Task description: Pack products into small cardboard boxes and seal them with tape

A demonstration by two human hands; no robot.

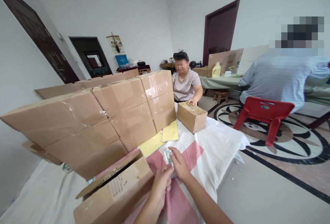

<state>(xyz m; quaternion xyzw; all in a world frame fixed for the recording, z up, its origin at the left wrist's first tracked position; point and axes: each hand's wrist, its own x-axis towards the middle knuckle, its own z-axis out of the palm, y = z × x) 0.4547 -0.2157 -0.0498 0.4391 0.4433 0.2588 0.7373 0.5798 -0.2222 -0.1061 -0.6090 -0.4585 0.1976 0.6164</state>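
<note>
Low over the cloth-covered table, a small white-and-green packet [168,156] is held between my two hands; what is inside it I cannot make out. My left hand [163,180] is closed at its near end, thumb against it. Along its right side lie the bent fingers of my right hand [179,164]. Just left of my left hand stands a long cardboard box [121,189] with its top flap partly raised; its contents are hidden. Beyond my hands, yellow patterned sheets [170,132] lie on the white and pink cloth [196,152].
Stacked taped cartons [123,107] form a wall on the left. Across the table a person rests a hand on a closed carton [192,116]. At right, another person sits on a red plastic chair [265,112] by a table with a yellow bottle [216,70].
</note>
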